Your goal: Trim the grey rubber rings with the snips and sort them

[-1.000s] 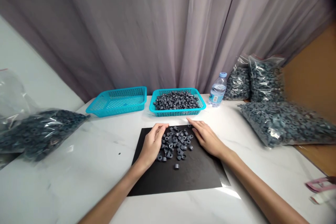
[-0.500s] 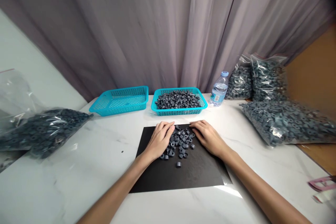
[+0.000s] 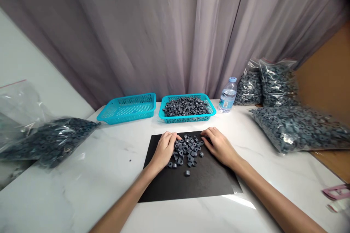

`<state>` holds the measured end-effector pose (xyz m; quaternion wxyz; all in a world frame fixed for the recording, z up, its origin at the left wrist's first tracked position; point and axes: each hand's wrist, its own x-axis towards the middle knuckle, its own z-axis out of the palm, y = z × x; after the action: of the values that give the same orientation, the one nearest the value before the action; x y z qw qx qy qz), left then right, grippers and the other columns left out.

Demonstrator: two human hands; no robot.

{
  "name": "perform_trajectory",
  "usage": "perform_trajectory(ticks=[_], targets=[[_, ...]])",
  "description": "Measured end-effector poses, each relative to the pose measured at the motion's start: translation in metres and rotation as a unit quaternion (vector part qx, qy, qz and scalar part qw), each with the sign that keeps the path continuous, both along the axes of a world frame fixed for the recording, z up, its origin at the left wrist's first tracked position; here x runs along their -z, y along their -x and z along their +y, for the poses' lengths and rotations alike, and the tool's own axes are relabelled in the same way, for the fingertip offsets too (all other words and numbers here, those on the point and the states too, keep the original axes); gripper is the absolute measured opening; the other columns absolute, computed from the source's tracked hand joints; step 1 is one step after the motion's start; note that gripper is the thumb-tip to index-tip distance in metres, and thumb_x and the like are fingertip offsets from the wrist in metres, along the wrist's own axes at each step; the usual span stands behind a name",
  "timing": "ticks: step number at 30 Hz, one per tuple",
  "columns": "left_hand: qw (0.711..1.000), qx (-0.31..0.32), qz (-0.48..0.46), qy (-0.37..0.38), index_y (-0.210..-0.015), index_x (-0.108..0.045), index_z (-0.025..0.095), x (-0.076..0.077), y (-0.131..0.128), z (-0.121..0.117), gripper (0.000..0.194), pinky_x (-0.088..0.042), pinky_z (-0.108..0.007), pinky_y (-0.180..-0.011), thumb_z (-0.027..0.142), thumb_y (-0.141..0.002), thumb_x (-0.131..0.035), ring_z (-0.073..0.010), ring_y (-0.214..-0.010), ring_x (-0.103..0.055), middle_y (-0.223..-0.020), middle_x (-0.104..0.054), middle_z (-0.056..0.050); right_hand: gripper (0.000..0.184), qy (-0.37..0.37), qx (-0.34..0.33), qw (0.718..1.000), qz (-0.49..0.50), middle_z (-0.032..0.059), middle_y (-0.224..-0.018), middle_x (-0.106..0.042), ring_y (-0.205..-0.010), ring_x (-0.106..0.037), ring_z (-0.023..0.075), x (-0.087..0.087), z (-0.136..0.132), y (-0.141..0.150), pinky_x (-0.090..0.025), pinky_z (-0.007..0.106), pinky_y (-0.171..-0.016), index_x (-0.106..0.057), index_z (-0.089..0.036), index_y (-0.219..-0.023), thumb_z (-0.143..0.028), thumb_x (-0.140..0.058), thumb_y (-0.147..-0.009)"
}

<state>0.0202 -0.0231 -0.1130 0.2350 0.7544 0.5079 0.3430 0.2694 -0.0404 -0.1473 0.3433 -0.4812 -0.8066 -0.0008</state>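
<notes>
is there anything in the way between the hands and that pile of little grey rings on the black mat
Nothing visible. The left hand rests against the left edge of the pile of grey rings and the right hand against its right edge, both lying on the black mat. One ring lies apart, nearer the person.

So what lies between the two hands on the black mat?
In the head view, a loose pile of small grey rings lies on the black mat, between the left hand and right hand, both touching its edges.

Soft, even light; glare on the white table (image 3: 235, 204) near the black mat (image 3: 197, 185); edges warped, corners blurred and dark.
</notes>
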Motion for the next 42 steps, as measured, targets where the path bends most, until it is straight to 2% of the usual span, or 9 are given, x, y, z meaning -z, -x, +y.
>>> perform_trajectory(ticks=[4,9,14,20,26,31,34,37,42], targets=[[1.0,0.002,0.002,-0.011,-0.078,-0.063,0.021,0.002,0.0,0.0,0.031,-0.047,-0.037,-0.093,0.034,-0.1,-0.045,-0.0227,-0.093,-0.061,-0.087,-0.06,-0.004,0.011,-0.003,0.015,1.0,-0.01,0.0101,-0.1,-0.062,-0.094,-0.058,0.0267,0.002,0.001,-0.001,-0.051,0.042,-0.082,-0.055,-0.02,-0.105,-0.024,-0.045,-0.102],[1.0,-0.006,-0.009,-0.013,-0.089,-0.057,0.021,0.004,0.0,0.0,0.018,-0.05,-0.033,-0.086,0.033,-0.099,-0.047,-0.0194,-0.087,-0.06,-0.09,-0.062,-0.002,0.015,-0.002,0.022,1.0,-0.021,0.0094,-0.096,-0.061,-0.092,-0.056,0.0262,0.002,0.001,0.0,-0.05,0.041,-0.082,-0.056,-0.02,-0.103,-0.029,-0.044,-0.104],[1.0,0.012,-0.002,-0.001,-0.109,-0.063,0.022,0.0,-0.002,-0.003,0.024,-0.045,-0.037,-0.102,0.035,-0.103,-0.045,-0.0221,-0.109,-0.06,-0.113,-0.068,-0.006,0.024,0.0,0.02,0.999,-0.031,0.0096,-0.094,-0.059,-0.09,-0.056,0.0255,0.001,0.001,0.0,-0.049,0.04,-0.083,-0.057,-0.02,-0.098,-0.029,-0.037,-0.107],[0.998,0.061,0.023,0.016,-0.12,-0.071,0.032,-0.009,-0.005,-0.008,0.033,-0.032,-0.045,-0.116,0.039,-0.104,-0.043,-0.0242,-0.126,-0.056,-0.128,-0.07,0.0,0.029,0.005,0.012,0.999,-0.04,0.01,-0.095,-0.06,-0.091,-0.056,0.0256,0.002,0.001,-0.002,-0.049,0.041,-0.085,-0.059,-0.02,-0.1,-0.031,-0.033,-0.108],[0.993,0.114,0.024,0.032,-0.127,-0.07,0.032,-0.01,-0.003,-0.012,0.038,-0.036,-0.043,-0.116,0.043,-0.105,-0.04,-0.0229,-0.132,-0.055,-0.137,-0.067,0.0,0.026,-0.001,0.003,0.999,-0.044,0.009,-0.093,-0.061,-0.089,-0.057,0.0246,0.005,0.002,-0.002,-0.048,0.04,-0.084,-0.058,-0.02,-0.101,-0.028,-0.034,-0.108],[0.992,0.125,0.017,0.024,-0.115,-0.071,0.029,-0.015,-0.003,-0.017,0.034,-0.04,-0.041,-0.111,0.042,-0.105,-0.041,-0.0232,-0.125,-0.059,-0.127,-0.069,-0.002,0.022,-0.009,0.015,0.999,-0.038,0.0083,-0.091,-0.061,-0.088,-0.057,0.0251,0.002,0.0,0.0,-0.048,0.04,-0.081,-0.058,-0.02,-0.098,-0.029,-0.039,-0.107],[0.993,0.119,0.0,0.011,-0.105,-0.067,0.024,-0.014,-0.003,-0.016,0.022,-0.043,-0.037,-0.105,0.04,-0.101,-0.052,-0.0228,-0.114,-0.061,-0.113,-0.069,-0.004,0.019,-0.008,0.033,0.999,-0.032,0.0089,-0.092,-0.061,-0.09,-0.055,0.0265,0.0,-0.003,0.0,-0.047,0.041,-0.08,-0.058,-0.02,-0.095,-0.031,-0.045,-0.104],[0.993,0.115,-0.015,0.001,-0.101,-0.062,0.022,-0.011,-0.002,-0.014,0.014,-0.044,-0.036,-0.101,0.034,-0.095,-0.062,-0.0233,-0.108,-0.06,-0.106,-0.065,-0.005,0.019,-0.004,0.038,0.999,-0.032,0.0086,-0.093,-0.06,-0.09,-0.055,0.0261,0.0,-0.003,0.0,-0.047,0.04,-0.081,-0.058,-0.021,-0.096,-0.031,-0.044,-0.105],[0.993,0.112,-0.031,-0.002,-0.093,-0.06,0.021,-0.009,-0.003,-0.013,0.009,-0.044,-0.035,-0.096,0.029,-0.096,-0.059,-0.0221,-0.101,-0.06,-0.099,-0.061,-0.004,0.023,0.002,0.027,0.999,-0.035,0.0088,-0.093,-0.06,-0.09,-0.055,0.0253,0.0,-0.002,0.0,-0.047,0.039,-0.084,-0.058,-0.02,-0.097,-0.029,-0.04,-0.107]])
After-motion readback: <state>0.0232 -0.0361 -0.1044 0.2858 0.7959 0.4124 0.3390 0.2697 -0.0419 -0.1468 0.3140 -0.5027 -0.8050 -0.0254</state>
